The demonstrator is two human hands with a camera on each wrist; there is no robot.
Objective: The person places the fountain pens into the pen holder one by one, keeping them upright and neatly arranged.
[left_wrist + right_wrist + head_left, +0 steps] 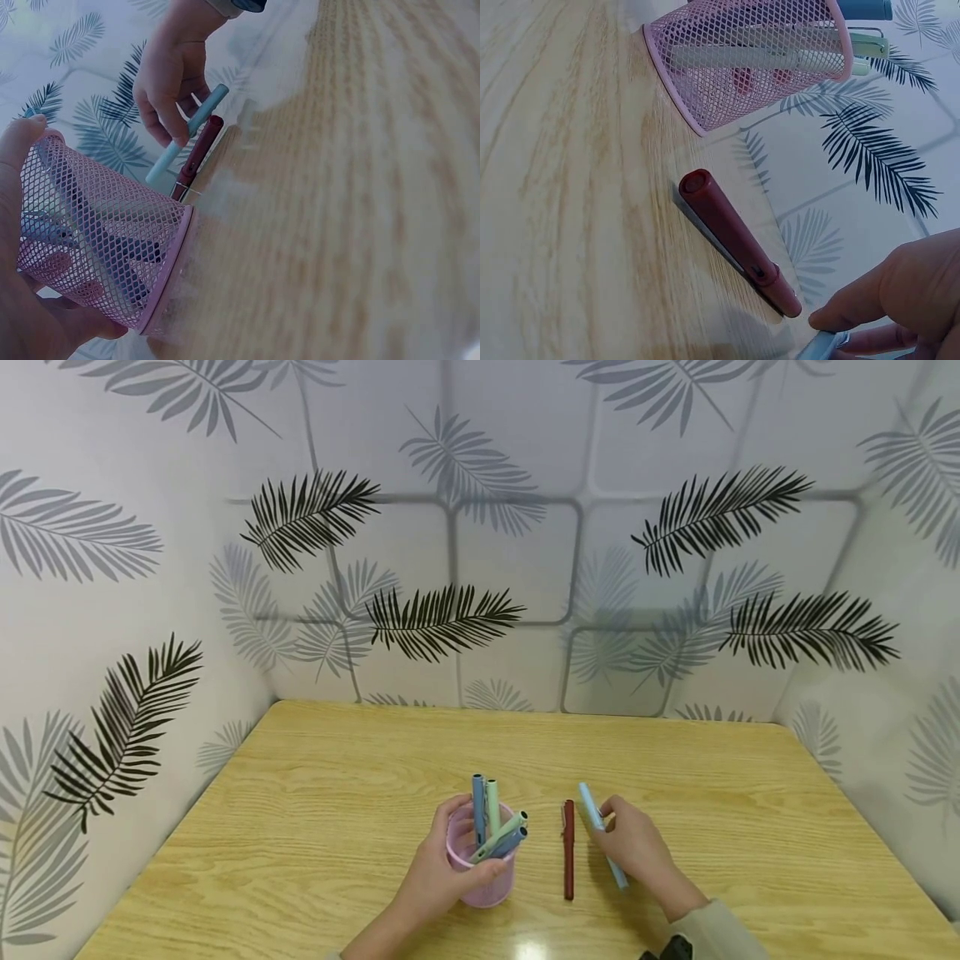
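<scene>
My left hand (438, 878) grips a pink mesh pen cup (489, 893), fingers round its far side and thumb across the near side. Several pens lean in the cup, among them a blue pen (478, 806) and a pale green pen (492, 803). To the right, my right hand (633, 845) pinches a light blue pen (615, 870) between thumb and fingers. In the left wrist view that light blue pen (166, 161) is tilted, close beside the red one. The dark red pen (568, 852) lies on the table between cup and right hand.
The wood-grain table (337, 777) reaches back to a pale wall (517, 552) printed with leaf shapes. Similar walls stand at the left and right sides of the table. Light glares off the table's near edge.
</scene>
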